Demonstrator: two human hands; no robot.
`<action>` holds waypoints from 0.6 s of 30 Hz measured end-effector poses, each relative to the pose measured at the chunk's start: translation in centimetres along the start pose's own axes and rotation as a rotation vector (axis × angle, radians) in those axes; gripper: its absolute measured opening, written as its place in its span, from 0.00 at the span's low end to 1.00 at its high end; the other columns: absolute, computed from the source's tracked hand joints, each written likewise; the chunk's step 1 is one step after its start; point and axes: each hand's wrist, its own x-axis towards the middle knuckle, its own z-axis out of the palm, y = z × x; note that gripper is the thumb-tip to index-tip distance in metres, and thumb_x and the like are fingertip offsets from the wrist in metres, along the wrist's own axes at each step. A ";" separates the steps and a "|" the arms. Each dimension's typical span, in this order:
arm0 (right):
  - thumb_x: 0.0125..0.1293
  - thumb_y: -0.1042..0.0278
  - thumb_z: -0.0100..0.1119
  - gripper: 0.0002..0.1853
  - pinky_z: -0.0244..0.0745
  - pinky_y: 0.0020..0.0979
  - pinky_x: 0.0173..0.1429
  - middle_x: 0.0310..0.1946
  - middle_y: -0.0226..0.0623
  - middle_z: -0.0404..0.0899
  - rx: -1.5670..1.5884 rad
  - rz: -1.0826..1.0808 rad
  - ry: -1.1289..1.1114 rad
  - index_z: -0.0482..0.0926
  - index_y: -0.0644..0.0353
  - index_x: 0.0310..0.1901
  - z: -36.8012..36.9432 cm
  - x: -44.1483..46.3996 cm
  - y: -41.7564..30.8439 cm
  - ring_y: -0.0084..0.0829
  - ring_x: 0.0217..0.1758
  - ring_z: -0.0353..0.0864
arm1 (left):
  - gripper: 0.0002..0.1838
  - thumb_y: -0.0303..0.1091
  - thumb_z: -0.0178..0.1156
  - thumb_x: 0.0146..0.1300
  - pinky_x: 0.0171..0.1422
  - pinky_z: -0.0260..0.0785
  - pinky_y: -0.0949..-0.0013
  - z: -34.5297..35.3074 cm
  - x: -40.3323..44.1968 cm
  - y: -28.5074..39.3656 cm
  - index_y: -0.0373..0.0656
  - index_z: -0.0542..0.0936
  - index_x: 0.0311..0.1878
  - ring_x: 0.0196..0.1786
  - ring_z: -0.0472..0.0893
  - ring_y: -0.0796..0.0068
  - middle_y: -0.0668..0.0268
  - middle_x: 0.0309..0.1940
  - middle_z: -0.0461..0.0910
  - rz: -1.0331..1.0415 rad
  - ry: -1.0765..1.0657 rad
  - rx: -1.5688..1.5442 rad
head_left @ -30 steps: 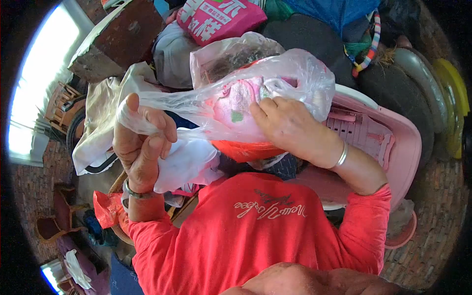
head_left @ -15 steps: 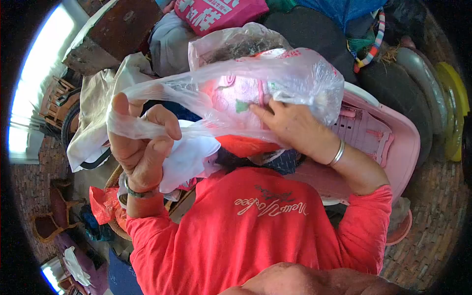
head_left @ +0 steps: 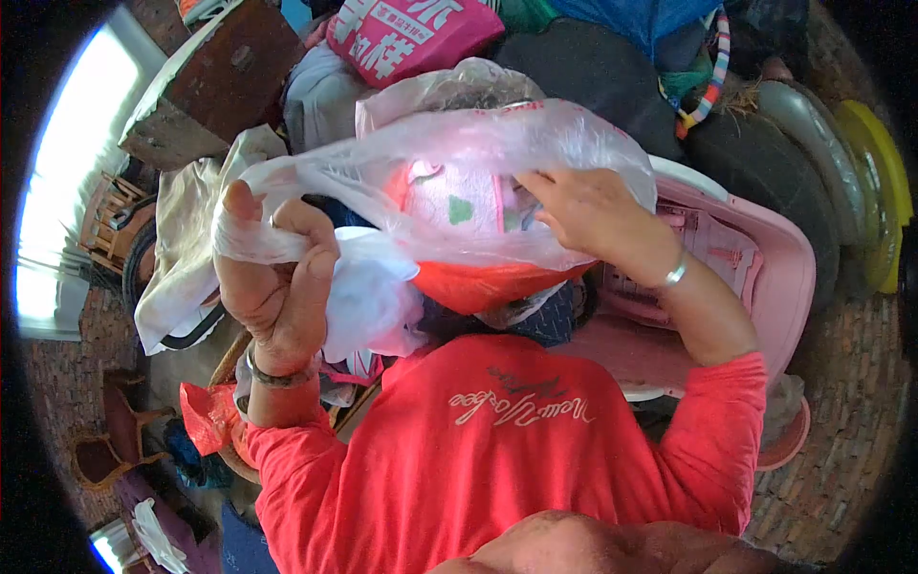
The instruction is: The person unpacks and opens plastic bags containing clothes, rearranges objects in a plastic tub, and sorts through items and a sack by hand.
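Note:
A clear plastic bag (head_left: 373,182) is stretched out in front of my chest. My left hand (head_left: 273,277) is closed on its handle, which loops around the fingers. Inside the bag's mouth lies a folded pink towel (head_left: 454,203) with a green patch, and something red (head_left: 488,287) shows through the lower side. At the bag's opening, just right of the towel, my right hand (head_left: 593,212) has its fingers apart and reaching inward. What lies under its fingertips is partly hidden.
On the right sits a pink plastic basin (head_left: 779,287). Behind the bag are a bright pink printed bag (head_left: 411,36) and a dark cushioned seat (head_left: 593,81). A wooden box (head_left: 225,81), pale cloth (head_left: 196,230) and red plastic bag (head_left: 203,416) are on the left.
My right hand has shifted slightly right and up, off the towel. The bag's mouth has opened wider, showing more of the towel. My left hand keeps hold of the handle.

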 end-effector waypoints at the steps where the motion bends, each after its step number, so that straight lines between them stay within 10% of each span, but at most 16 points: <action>1: 0.55 0.65 0.63 0.18 0.74 0.41 0.35 0.24 0.39 0.76 0.044 -0.052 -0.044 0.75 0.59 0.48 -1.7 -0.5 -0.2 0.43 0.31 0.80 | 0.41 0.17 0.56 0.54 0.36 0.66 0.76 0.4 0.1 0.1 0.48 0.54 0.72 0.35 0.73 0.77 0.49 0.60 0.65 0.013 0.064 0.008; 11: 0.56 0.67 0.63 0.22 0.75 0.38 0.32 0.30 0.44 0.76 0.235 -0.023 0.371 0.75 0.59 0.54 -9.9 -1.7 -0.8 0.43 0.28 0.80 | 0.34 0.19 0.58 0.53 0.37 0.67 0.77 4.5 4.6 -0.1 0.32 0.61 0.65 0.32 0.74 0.80 0.56 0.38 0.80 0.230 -0.288 0.235; 18: 0.55 0.71 0.59 0.10 0.76 0.39 0.32 0.33 0.45 0.76 -0.233 0.282 0.058 0.75 0.60 0.40 -6.9 -4.3 3.3 0.43 0.30 0.80 | 0.40 0.20 0.59 0.51 0.41 0.65 0.79 5.8 5.4 1.1 0.31 0.54 0.69 0.30 0.72 0.85 0.59 0.42 0.80 0.120 -0.507 0.341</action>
